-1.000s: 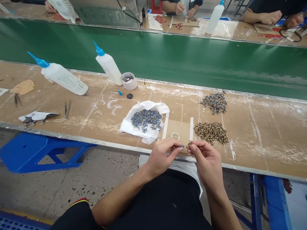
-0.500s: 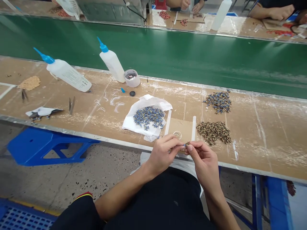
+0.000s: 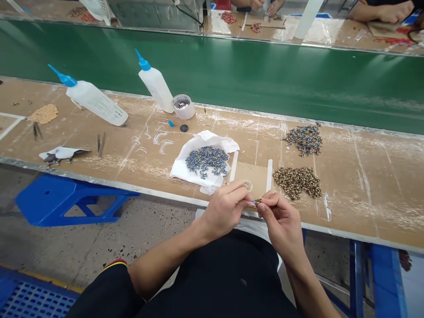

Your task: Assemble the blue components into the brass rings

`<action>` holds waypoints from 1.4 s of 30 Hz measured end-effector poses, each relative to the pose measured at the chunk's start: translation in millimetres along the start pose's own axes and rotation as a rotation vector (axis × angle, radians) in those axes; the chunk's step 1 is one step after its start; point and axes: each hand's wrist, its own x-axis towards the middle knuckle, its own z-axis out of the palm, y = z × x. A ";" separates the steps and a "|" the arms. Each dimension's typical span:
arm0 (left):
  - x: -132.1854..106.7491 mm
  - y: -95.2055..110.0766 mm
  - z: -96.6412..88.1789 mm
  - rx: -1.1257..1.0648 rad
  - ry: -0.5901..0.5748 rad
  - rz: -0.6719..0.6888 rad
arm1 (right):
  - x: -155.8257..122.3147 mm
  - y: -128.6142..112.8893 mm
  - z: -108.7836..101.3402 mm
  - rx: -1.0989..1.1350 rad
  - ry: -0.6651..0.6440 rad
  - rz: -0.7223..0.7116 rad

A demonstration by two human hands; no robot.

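My left hand (image 3: 228,207) pinches a small blue piece (image 3: 255,202) at the bench's front edge. Right against it, my right hand (image 3: 280,216) pinches a small brass-coloured piece (image 3: 259,201); the two pieces meet between my fingertips, and whether they are joined is too small to tell. Just beyond my hands lies a small clear round dish (image 3: 247,185). A pile of blue and brass pieces (image 3: 208,161) rests on crumpled white paper (image 3: 180,165) to the left. To the right are a pile of brass-coloured pieces (image 3: 298,182) and, behind it, a pile of blue-and-brass pieces (image 3: 304,139).
Two white bottles with blue nozzles, one leaning (image 3: 155,88) and one tilted low (image 3: 97,104), stand left near a tape roll (image 3: 183,107). Tweezers (image 3: 101,144) lie farther left. Behind runs a green belt (image 3: 232,75); other people's hands (image 3: 394,12) work beyond it.
My fingertips stay together around the small pieces, with only slight finger shifts. The whole view has shifted slightly.
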 end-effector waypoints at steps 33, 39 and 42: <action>3.1 1.0 -9.7 0.034 -0.270 -0.050 | -3.2 -1.7 -9.3 -0.014 0.045 0.152; 1.6 -0.5 -6.7 0.030 -0.259 -0.054 | -0.6 -0.7 -12.5 0.020 0.043 0.164; 2.5 1.0 -6.7 0.029 -0.281 -0.055 | 0.9 0.5 -16.2 0.039 0.011 0.173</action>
